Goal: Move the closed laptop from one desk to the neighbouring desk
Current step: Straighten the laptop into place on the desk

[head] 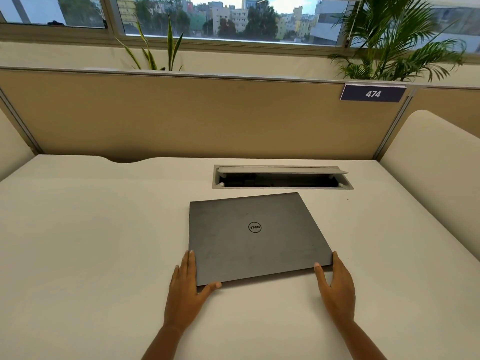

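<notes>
A closed dark grey laptop [255,236] with a round logo on its lid lies slightly askew in the middle of the white desk [91,242]. My left hand [185,289] cups its near left corner, fingers along the left edge and thumb against the front edge. My right hand [337,289] cups the near right corner, thumb on the front edge and fingers along the right side. A thin shadow shows under the laptop's near edge.
A grey cable hatch [281,177] stands open just behind the laptop. A tan partition [181,115] with a "474" sign [373,94] closes the back. Rounded white dividers stand at the right [436,162] and left. Plants and windows lie beyond.
</notes>
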